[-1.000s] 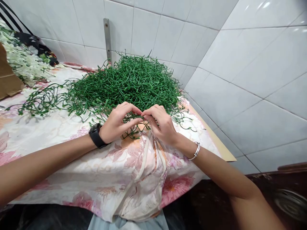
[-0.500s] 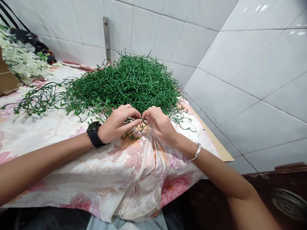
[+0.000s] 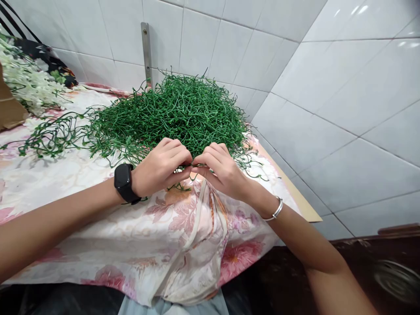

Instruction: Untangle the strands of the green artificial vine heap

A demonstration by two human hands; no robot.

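My left hand (image 3: pixel 163 165) and my right hand (image 3: pixel 223 170) meet fingertip to fingertip in front of a big tangled heap of green artificial stems (image 3: pixel 183 111). Both are closed in a pinch on a thin green plastic stem, mostly hidden by the fingers. Below the fingertips a few loose green stems (image 3: pixel 179 187) lie on the floral cloth (image 3: pixel 170 245). A black watch is on my left wrist and a silver bangle on my right.
White artificial flowers (image 3: pixel 31 76) and a brown cardboard piece (image 3: pixel 9 107) stand at the left. Single green stems (image 3: pixel 49 135) spread left of the heap. Tiled walls (image 3: pixel 344 100) close off the back and right; a metal bracket (image 3: pixel 146 52) is fixed behind the heap.
My hands have drawn in closer, fingers folding tighter round the stem. My left wrist has turned and shifted slightly left; my right forearm has moved slightly right. The heap looks the same.
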